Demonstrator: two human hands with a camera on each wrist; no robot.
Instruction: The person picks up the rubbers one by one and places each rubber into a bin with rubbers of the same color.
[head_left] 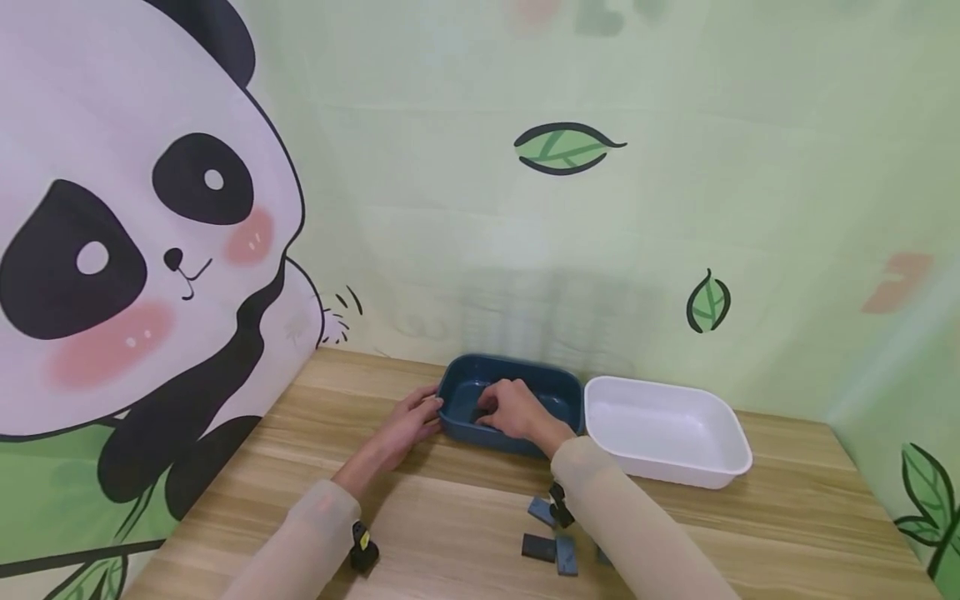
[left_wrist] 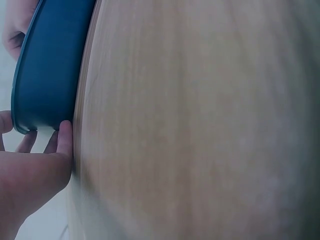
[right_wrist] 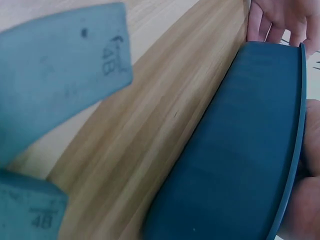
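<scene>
My left hand (head_left: pixel 408 425) rests its fingertips against the left end of a dark blue plastic bin (head_left: pixel 487 434), with the thumb by the rim. Those fingers look fairly straight in the left wrist view. Inside the bin, my right hand (head_left: pixel 516 408) has its fingers curled and pinches a dark piece that looks like an eraser, mostly hidden by the fingers. Several loose erasers lie on the table below the right forearm: a blue one (head_left: pixel 542 511), a dark one (head_left: pixel 538 547) and another blue one (head_left: pixel 566 556). Close up, one eraser (right_wrist: pixel 65 75) shows "4B" printing.
A white plastic bin (head_left: pixel 667 470) stands right beside the blue one. Both are on a wood-grain table (head_left: pixel 442 517), near a light green backdrop (head_left: pixel 420 208) with a panda and leaves. The right sleeve (head_left: pixel 637 517) partly covers the loose erasers.
</scene>
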